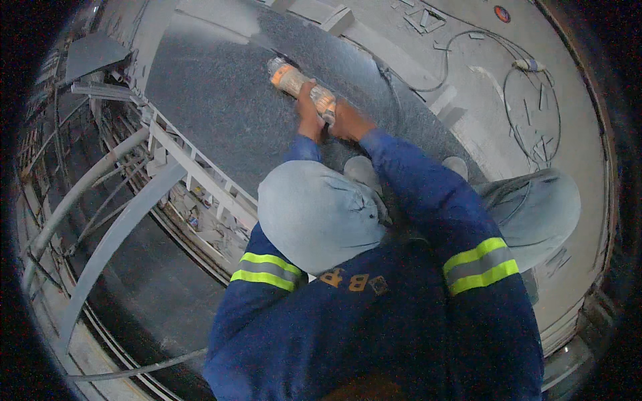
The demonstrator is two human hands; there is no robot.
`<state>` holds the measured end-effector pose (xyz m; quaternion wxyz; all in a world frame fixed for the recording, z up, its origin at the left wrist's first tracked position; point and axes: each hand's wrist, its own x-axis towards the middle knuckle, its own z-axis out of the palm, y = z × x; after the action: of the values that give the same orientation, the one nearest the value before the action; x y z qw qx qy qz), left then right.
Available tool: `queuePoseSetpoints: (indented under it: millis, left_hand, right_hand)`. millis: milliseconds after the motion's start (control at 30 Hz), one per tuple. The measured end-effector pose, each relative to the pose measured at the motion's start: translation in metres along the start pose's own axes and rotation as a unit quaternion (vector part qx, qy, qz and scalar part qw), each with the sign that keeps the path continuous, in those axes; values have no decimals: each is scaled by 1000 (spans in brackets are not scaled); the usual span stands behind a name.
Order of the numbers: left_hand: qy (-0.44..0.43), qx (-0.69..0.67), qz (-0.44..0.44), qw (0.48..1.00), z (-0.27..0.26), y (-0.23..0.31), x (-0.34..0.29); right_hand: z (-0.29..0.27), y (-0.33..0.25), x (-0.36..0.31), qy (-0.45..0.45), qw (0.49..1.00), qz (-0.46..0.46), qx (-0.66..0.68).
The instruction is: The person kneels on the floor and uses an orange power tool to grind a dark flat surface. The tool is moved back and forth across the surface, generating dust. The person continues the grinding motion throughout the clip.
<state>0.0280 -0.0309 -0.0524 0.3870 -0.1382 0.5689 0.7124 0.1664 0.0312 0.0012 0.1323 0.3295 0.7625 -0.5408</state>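
A dusty orange angle grinder (290,79) lies against a dark grey stone slab (207,100), its head pointing to the far left. My left hand (309,112) is wrapped round the middle of its body. Closer to me, my right hand (350,121) grips the rear end. The grinder's disc is mostly hidden at this angle. Pale dust covers part of the slab beyond the tool. Both of my forearms are in blue sleeves, and my knees are bent on either side.
A black cable (447,63) curls across the dusty floor at the right, among scattered thin offcuts (421,21). Pale blocks (338,21) stand by the slab's far edge. Along the left run a metal frame (194,160) and a curved pipe (87,184).
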Motion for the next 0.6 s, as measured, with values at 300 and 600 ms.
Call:
queuePoseSetpoints:
  millis: [300,600]
  left_hand:
    - [-15,21,-15,1000,19,5,-22]
    - [-24,23,-38,999,7,5,8]
  right_hand:
    - [-31,-22,-31,-6,997,3,-82]
    - [-22,-15,-5,-6,998,-23,-50]
